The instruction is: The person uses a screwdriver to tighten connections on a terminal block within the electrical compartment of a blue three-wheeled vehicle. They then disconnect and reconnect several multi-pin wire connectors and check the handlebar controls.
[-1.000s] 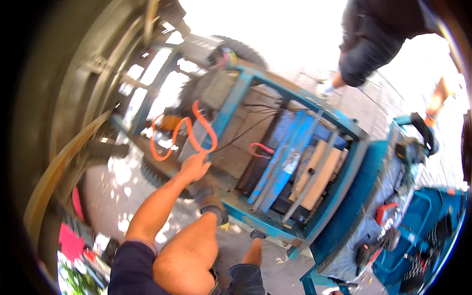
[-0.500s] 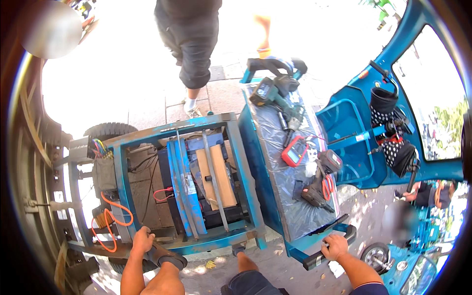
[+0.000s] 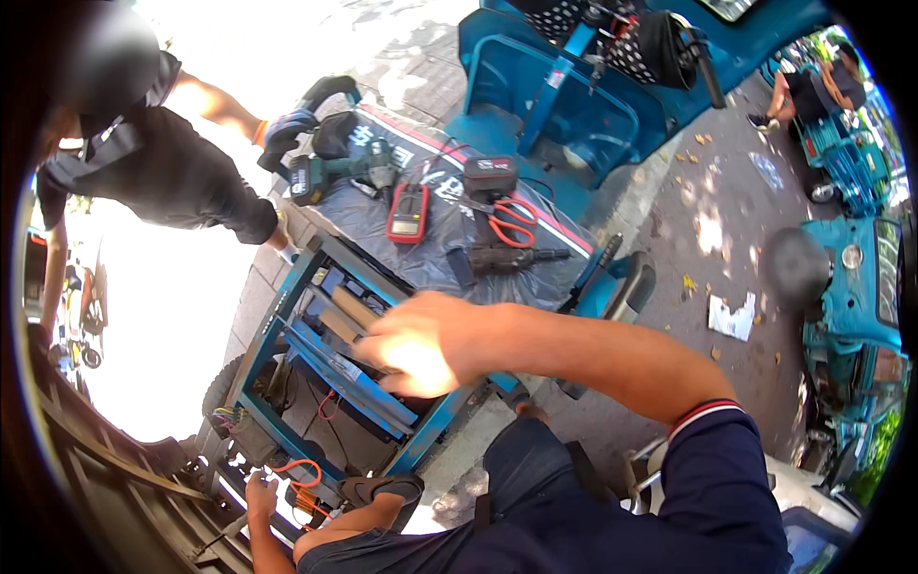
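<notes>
My right hand point(image 3: 421, 344), smeared by motion, reaches across my body over the right side of the blue metal frame point(image 3: 432, 450). How its fingers are set is unclear. Under and beside it lie a tan wooden strip point(image 3: 346, 311) and blue metal bars point(image 3: 349, 371), partly covered by the hand. My left hand point(image 3: 260, 493) is low at the frame's near-left corner, its fingers curled. What they grip is hidden. An orange cable point(image 3: 304, 466) loops right beside that hand.
On a plastic-covered seat lie a green cordless drill point(image 3: 344, 170), a red multimeter point(image 3: 408, 212), a dark power tool point(image 3: 516, 258), a battery pack point(image 3: 490, 175) and red-handled scissors point(image 3: 513, 222). A co-worker point(image 3: 163, 172) stands at the far left, one hand at the black rail point(image 3: 330, 94).
My right hand has left the black handle of the seat box and swung left over the frame. My view has turned. The co-worker has come closer to the seat's far end.
</notes>
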Demonstrator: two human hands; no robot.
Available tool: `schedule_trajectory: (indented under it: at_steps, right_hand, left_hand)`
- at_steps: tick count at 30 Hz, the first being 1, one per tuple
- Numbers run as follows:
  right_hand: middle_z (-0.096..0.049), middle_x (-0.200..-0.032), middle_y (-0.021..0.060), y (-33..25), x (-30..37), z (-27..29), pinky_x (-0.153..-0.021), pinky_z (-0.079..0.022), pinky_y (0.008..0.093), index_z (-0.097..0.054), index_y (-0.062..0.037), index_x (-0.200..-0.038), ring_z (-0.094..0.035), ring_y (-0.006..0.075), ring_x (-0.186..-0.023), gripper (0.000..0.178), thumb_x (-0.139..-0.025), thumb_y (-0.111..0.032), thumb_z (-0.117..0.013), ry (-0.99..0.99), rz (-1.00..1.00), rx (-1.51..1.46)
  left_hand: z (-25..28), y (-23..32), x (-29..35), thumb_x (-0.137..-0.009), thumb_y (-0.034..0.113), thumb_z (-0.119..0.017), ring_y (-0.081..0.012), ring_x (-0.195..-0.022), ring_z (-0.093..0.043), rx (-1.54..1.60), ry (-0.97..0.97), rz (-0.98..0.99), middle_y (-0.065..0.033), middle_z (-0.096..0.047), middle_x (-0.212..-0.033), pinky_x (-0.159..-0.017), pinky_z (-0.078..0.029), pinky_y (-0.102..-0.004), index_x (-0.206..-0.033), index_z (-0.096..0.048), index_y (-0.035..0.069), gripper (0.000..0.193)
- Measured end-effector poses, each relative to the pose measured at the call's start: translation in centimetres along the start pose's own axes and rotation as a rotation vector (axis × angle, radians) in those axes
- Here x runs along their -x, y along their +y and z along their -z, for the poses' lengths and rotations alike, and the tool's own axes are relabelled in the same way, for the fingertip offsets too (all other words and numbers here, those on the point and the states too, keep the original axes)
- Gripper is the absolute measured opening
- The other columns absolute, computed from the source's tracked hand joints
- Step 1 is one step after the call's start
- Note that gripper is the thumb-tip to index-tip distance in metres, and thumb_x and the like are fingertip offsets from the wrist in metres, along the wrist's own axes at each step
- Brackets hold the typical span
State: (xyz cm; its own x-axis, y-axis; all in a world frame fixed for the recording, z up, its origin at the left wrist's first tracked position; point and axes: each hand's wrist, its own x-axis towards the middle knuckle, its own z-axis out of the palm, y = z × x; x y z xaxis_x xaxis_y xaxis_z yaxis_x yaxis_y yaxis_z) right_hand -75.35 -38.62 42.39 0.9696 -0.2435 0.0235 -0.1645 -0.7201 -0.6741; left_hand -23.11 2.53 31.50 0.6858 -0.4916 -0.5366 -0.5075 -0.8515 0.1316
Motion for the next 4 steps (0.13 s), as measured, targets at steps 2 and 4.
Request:
schedule_trajectory:
  at_steps: [2,4]
  right_hand:
    - [-0.077,-0.103,0.0155,-7.4,-6.9,5.1,-0.082,-0.059,0.0446,-0.077,-0.0047,-0.096,-0.074,0.0336,-0.1,0.023,-0.082,-0.023,-0.074,-0.128,0.139,0.048]
    - [-0.078,-0.097,0.0121,-11.0,-5.6,8.6,-0.079,-0.058,0.0405,-0.079,-0.0068,-0.095,-0.074,0.0293,-0.098,0.02,-0.08,-0.017,-0.072,-0.123,0.056,0.063]
  left_hand:
    - [2.9,-0.7,0.7,-0.089,0.008,-0.071,-0.024,-0.086,-0.069,-0.091,0.072,-0.156,-0.0204,-0.071,-0.1,-0.072,-0.056,-0.0401,-0.116,-0.066,-0.004,0.031]
    - [2.9,7.3,2.1,-0.088,0.012,-0.071,-0.0176,-0.079,-0.066,0.005,0.03,-0.191,-0.0087,-0.068,-0.088,-0.072,-0.055,-0.0339,-0.114,-0.065,-0.004,0.031]
